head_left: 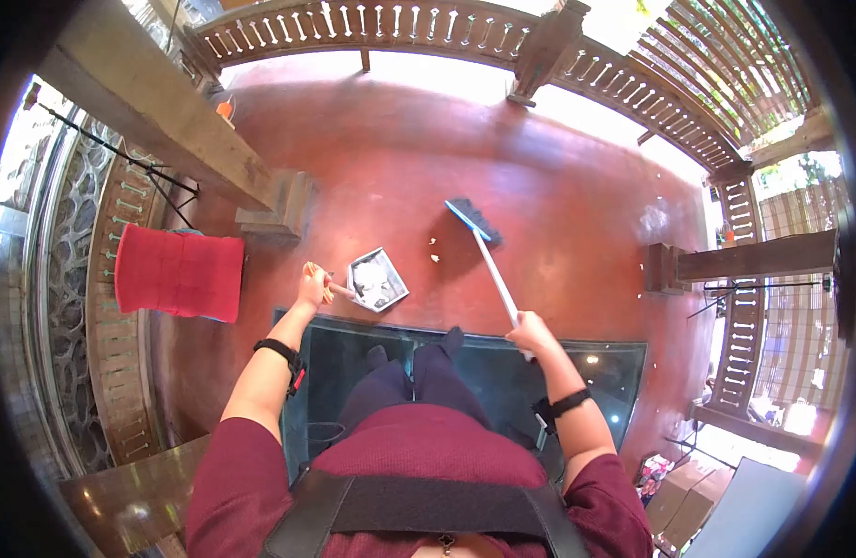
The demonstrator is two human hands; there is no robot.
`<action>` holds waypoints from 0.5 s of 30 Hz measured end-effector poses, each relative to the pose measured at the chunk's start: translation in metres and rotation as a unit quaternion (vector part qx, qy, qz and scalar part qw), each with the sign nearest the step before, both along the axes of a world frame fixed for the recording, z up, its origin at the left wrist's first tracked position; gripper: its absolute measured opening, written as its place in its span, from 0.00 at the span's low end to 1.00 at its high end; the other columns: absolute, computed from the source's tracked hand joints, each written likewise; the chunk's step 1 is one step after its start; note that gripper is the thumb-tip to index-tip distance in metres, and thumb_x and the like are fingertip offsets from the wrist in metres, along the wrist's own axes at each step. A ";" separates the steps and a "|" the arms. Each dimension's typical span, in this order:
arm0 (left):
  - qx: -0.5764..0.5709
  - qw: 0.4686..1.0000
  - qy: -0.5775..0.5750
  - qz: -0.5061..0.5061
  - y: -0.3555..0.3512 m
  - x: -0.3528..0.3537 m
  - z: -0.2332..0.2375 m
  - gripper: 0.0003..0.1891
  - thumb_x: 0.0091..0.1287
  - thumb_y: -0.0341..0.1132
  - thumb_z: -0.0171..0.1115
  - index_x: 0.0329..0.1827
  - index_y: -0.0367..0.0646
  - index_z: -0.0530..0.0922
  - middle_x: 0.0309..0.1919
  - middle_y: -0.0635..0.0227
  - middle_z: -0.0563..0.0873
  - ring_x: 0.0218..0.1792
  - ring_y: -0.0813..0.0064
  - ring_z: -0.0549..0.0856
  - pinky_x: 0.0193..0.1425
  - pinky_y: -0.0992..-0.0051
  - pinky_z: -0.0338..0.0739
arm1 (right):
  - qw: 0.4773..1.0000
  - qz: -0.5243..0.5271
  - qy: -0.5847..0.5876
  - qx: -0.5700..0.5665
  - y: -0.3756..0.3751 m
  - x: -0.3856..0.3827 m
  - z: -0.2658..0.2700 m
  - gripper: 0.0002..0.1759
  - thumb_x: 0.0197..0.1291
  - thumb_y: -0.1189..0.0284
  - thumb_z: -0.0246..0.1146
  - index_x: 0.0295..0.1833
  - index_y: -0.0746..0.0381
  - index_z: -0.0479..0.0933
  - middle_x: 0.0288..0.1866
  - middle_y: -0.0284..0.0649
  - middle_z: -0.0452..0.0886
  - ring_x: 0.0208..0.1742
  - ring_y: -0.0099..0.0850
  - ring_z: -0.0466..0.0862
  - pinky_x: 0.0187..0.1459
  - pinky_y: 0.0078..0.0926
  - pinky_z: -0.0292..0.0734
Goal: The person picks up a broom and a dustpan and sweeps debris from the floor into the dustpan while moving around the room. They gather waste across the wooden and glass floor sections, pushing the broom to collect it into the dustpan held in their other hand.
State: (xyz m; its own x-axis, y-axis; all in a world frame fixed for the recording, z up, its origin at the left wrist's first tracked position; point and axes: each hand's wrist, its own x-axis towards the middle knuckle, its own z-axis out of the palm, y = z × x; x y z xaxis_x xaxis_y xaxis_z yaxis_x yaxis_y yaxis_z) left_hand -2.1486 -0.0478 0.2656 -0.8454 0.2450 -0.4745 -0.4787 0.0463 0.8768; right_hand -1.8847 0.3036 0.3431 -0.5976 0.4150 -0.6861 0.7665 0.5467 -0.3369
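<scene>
My left hand (315, 285) is closed around the handle of a grey dustpan (398, 277). White scraps (372, 278) lie inside the pan. In my right hand (534, 335) is the pale handle of a broom (495, 275), gripped near its upper end. The broom's head (474, 221), blue with dark bristles, is out ahead of me, to the right of the dustpan and apart from it. A few small pale bits (434, 258) lie on the red floor (353, 177) between the broom head and the pan.
A dark glass-like surface (595, 367) is under my legs. To the left are a red-covered seat (179, 273) and a thick wooden post (167, 116). Wooden railings (372, 26) line the far side. Cardboard boxes (688, 502) sit at lower right. More pale specks dot the floor at right.
</scene>
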 end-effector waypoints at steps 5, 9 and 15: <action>-0.005 0.999 0.038 -0.010 -0.007 -0.004 -0.018 0.02 0.53 0.29 0.45 0.24 0.44 0.64 0.16 0.69 0.70 0.11 0.78 0.68 0.11 0.76 0.65 | 0.998 -0.023 -0.056 -0.030 -0.066 -0.005 -0.011 0.16 0.41 0.79 0.55 0.41 0.71 0.70 0.23 0.48 0.76 0.21 0.35 0.79 0.22 0.30 0.73; -0.037 0.994 0.103 -0.015 0.000 -0.007 -0.031 0.05 0.55 0.31 0.44 0.23 0.42 0.66 0.13 0.67 0.70 0.09 0.75 0.69 0.08 0.75 0.65 | 0.979 -0.101 -0.037 -0.174 -0.089 0.015 0.016 0.15 0.47 0.77 0.58 0.42 0.70 0.69 0.20 0.39 0.72 0.18 0.27 0.74 0.18 0.24 0.69; -0.029 0.999 0.025 0.007 0.006 -0.003 -0.006 0.02 0.51 0.28 0.45 0.22 0.43 0.65 0.15 0.69 0.70 0.14 0.79 0.70 0.15 0.78 0.65 | 0.913 -0.213 -0.023 -0.347 -0.095 0.042 0.051 0.22 0.52 0.79 0.56 0.55 0.65 0.65 0.21 0.28 0.65 0.17 0.15 0.63 0.16 0.13 0.59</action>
State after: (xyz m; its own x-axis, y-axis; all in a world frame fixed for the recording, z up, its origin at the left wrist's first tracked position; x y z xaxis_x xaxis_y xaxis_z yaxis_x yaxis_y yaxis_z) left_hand -2.1518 -0.0416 0.2598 -0.8720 0.2054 -0.4444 -0.4350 0.0912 0.8958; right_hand -1.8424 0.2086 0.3939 -0.4474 0.0582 -0.8924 0.8820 -0.1366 -0.4511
